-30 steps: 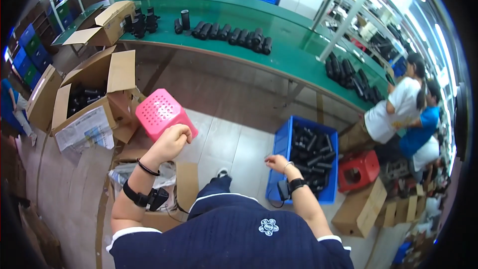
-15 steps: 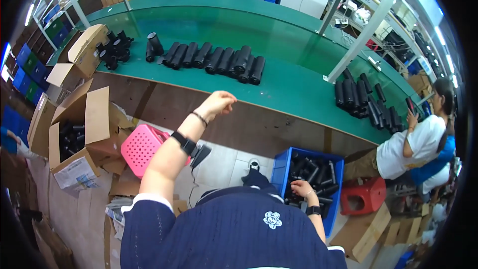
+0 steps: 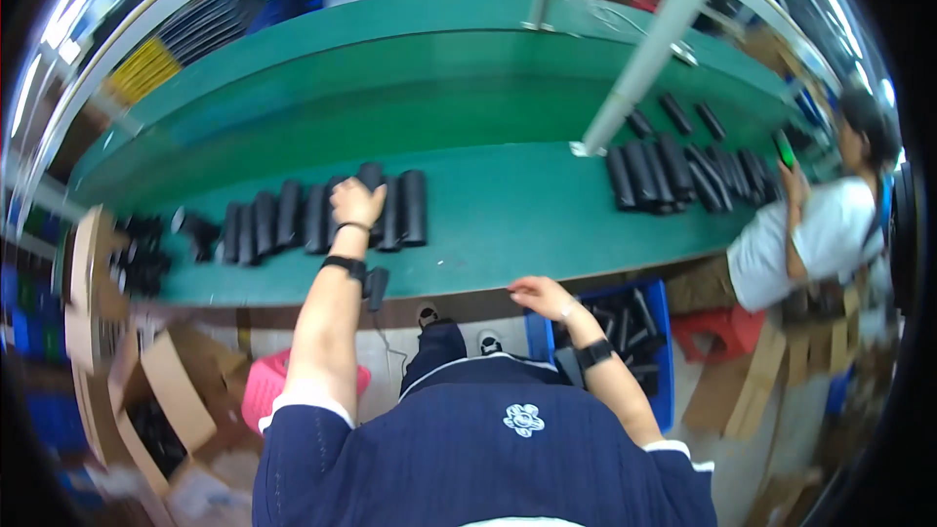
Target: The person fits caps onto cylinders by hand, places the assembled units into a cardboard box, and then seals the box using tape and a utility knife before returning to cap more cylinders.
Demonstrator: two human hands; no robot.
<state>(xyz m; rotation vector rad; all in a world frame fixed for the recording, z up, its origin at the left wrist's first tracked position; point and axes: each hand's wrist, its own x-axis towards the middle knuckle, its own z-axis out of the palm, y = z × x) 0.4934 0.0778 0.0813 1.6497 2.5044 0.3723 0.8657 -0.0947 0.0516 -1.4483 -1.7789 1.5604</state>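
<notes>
My left hand (image 3: 357, 202) reaches over a row of black cylinders (image 3: 289, 213) lying side by side on the green workbench (image 3: 488, 234). Its thumb and fingers are apart, touching or just above a cylinder (image 3: 371, 174) that lies raised on the row; blur hides the exact contact. My right hand (image 3: 543, 297) is held out above the near edge of the bench, by the left rim of a blue bin (image 3: 667, 342). Its fingers point left, stretched out, with nothing in them. Loose black cylindrical parts (image 3: 639, 317) fill the bin.
Another person (image 3: 805, 244) stands at the right with a handheld device, beside a second group of black cylinders (image 3: 649, 174). A grey post (image 3: 654, 59) rises from the bench. Pink (image 3: 264, 385) and red stools (image 3: 717, 332) and open cardboard boxes (image 3: 181, 395) stand below.
My left hand has gone from the bench's front edge onto the cylinder row. My right hand has come up out of the blue bin. The whole view has shifted closer to the bench.
</notes>
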